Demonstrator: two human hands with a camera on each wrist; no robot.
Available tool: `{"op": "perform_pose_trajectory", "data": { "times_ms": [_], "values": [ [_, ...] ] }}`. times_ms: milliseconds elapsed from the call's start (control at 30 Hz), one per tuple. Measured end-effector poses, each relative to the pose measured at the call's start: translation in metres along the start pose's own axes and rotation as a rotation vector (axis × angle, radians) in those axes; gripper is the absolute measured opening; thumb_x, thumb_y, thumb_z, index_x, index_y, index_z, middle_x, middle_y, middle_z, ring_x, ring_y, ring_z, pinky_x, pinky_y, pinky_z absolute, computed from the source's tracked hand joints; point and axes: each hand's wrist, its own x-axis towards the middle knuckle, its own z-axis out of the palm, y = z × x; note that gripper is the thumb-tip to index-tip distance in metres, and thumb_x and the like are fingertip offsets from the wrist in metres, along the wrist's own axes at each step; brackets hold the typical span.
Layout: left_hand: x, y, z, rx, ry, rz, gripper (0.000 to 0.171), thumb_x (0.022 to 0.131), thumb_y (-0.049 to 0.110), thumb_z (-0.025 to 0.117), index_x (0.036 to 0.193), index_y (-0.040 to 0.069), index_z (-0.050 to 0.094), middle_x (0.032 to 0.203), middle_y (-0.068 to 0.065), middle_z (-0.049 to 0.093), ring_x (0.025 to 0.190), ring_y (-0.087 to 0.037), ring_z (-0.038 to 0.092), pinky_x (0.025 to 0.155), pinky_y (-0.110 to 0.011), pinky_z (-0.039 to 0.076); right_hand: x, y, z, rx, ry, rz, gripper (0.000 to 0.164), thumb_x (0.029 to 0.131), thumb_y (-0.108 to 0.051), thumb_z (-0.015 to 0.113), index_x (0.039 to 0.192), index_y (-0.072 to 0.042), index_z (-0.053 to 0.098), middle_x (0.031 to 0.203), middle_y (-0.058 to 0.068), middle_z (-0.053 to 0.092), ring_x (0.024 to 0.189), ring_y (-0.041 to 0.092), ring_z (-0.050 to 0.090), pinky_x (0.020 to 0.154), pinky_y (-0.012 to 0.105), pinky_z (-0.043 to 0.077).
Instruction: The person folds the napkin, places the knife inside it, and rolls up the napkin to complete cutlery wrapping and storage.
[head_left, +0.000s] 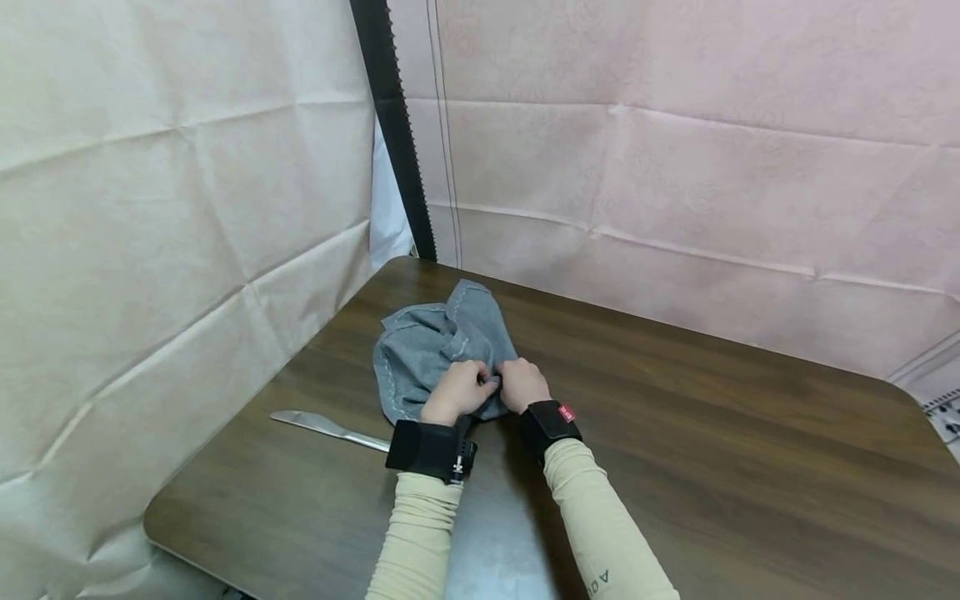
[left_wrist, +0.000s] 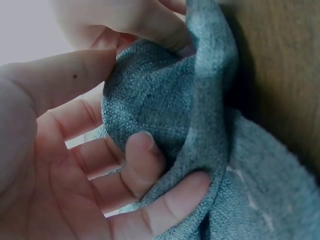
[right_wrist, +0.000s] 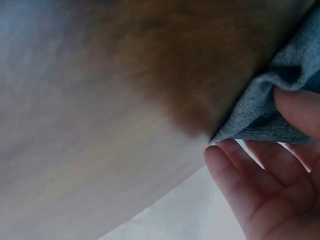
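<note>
A crumpled grey-blue cloth (head_left: 415,342) with pale stitching along its hem lies bunched near the table's far left corner. My left hand (head_left: 454,392) grips its near side; in the left wrist view, thumb and curled fingers close around a rolled fold of the cloth (left_wrist: 150,95). Right beside it, my right hand (head_left: 523,385) pinches the near right part. The right wrist view has the thumb over the cloth (right_wrist: 260,117) and the other fingers (right_wrist: 235,175) under its edge. A metal table knife (head_left: 318,423) lies left of my left wrist, its handle end hidden behind the wristband.
The brown wooden table (head_left: 675,400) has rounded corners and stretches away to the right. Creased pale sheets (head_left: 225,167) hang along its left and far sides. A dark upright strip (head_left: 397,125) stands where they meet, behind the far left corner.
</note>
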Motion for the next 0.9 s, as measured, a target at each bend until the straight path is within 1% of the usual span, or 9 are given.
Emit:
{"op": "perform_pose_trajectory", "data": {
  "times_ms": [67, 233, 333, 433, 533, 600, 667, 767, 900],
  "values": [
    [0.001, 0.000, 0.000, 0.002, -0.004, -0.010, 0.013, 0.088, 0.016, 0.061, 0.080, 0.005, 0.062, 0.079, -0.007, 0.060, 0.065, -0.020, 0.053, 0.060, -0.030, 0.042, -0.001, 0.000, -0.001, -0.035, 0.027, -0.004, 0.019, 0.078, 0.003, 0.061, 0.062, -0.007, 0.056, 0.066, 0.012, 0.057, 0.063, 0.028, 0.058, 0.054, 0.036, 0.045],
    [0.002, 0.000, 0.000, 0.005, -0.008, -0.006, 0.014, 0.087, 0.017, 0.062, 0.083, 0.004, 0.064, 0.082, -0.008, 0.062, 0.070, -0.021, 0.056, 0.063, -0.032, 0.044, -0.004, -0.001, -0.008, -0.099, 0.046, 0.007, 0.022, 0.076, -0.001, 0.064, 0.058, -0.008, 0.055, 0.064, 0.010, 0.058, 0.062, 0.026, 0.058, 0.054, 0.036, 0.047],
    [0.001, 0.000, -0.001, -0.007, -0.001, -0.004, 0.014, 0.085, 0.017, 0.064, 0.083, 0.003, 0.064, 0.081, -0.008, 0.062, 0.069, -0.020, 0.056, 0.063, -0.032, 0.045, -0.006, 0.001, -0.012, -0.103, 0.028, 0.019, 0.027, 0.074, -0.003, 0.067, 0.054, -0.010, 0.051, 0.061, 0.006, 0.054, 0.061, 0.025, 0.058, 0.053, 0.035, 0.047],
    [0.001, 0.001, -0.001, -0.023, 0.010, 0.005, 0.015, 0.082, 0.016, 0.067, 0.085, 0.002, 0.063, 0.081, -0.009, 0.062, 0.069, -0.021, 0.056, 0.064, -0.032, 0.045, -0.010, 0.006, -0.017, -0.072, 0.001, 0.032, 0.032, 0.072, -0.005, 0.070, 0.051, -0.011, 0.047, 0.057, 0.003, 0.049, 0.059, 0.023, 0.056, 0.050, 0.033, 0.044],
    [0.001, 0.003, 0.000, -0.031, 0.012, 0.010, 0.021, 0.079, 0.015, 0.071, 0.090, 0.000, 0.061, 0.087, -0.012, 0.060, 0.077, -0.024, 0.055, 0.070, -0.034, 0.044, -0.016, 0.013, -0.025, 0.033, -0.008, 0.043, 0.032, 0.070, -0.005, 0.071, 0.049, -0.010, 0.047, 0.053, -0.001, 0.042, 0.053, 0.018, 0.049, 0.046, 0.029, 0.037],
    [0.001, 0.004, 0.000, -0.036, 0.014, -0.001, 0.028, 0.076, 0.015, 0.073, 0.095, 0.000, 0.060, 0.093, -0.014, 0.057, 0.084, -0.026, 0.053, 0.075, -0.037, 0.044, -0.020, 0.017, -0.030, 0.139, -0.007, 0.056, 0.029, 0.069, -0.003, 0.071, 0.049, -0.008, 0.050, 0.052, -0.003, 0.040, 0.051, 0.015, 0.044, 0.045, 0.026, 0.033],
    [0.000, 0.005, 0.000, -0.037, 0.025, -0.022, 0.035, 0.074, 0.015, 0.076, 0.100, 0.001, 0.057, 0.100, -0.016, 0.052, 0.090, -0.028, 0.051, 0.079, -0.039, 0.043, -0.024, 0.021, -0.036, 0.245, 0.018, 0.054, 0.025, 0.069, -0.001, 0.069, 0.051, -0.006, 0.053, 0.052, -0.004, 0.040, 0.050, 0.014, 0.040, 0.046, 0.024, 0.031],
    [0.000, 0.006, -0.001, -0.056, 0.068, -0.055, 0.045, 0.071, 0.015, 0.078, 0.106, 0.002, 0.054, 0.105, -0.017, 0.046, 0.092, -0.030, 0.050, 0.080, -0.041, 0.043, -0.027, 0.022, -0.046, 0.362, 0.076, 0.042, 0.018, 0.070, 0.000, 0.068, 0.057, -0.005, 0.057, 0.054, -0.003, 0.043, 0.053, 0.013, 0.040, 0.049, 0.024, 0.032],
    [0.000, 0.005, -0.002, -0.094, 0.155, -0.088, 0.059, 0.068, 0.020, 0.081, 0.114, 0.002, 0.048, 0.111, -0.020, 0.037, 0.094, -0.033, 0.045, 0.081, -0.043, 0.041, -0.031, 0.018, -0.060, 0.447, 0.164, 0.013, 0.012, 0.072, 0.002, 0.065, 0.066, -0.006, 0.058, 0.060, -0.001, 0.048, 0.054, 0.013, 0.042, 0.053, 0.025, 0.034]
  ]
}}
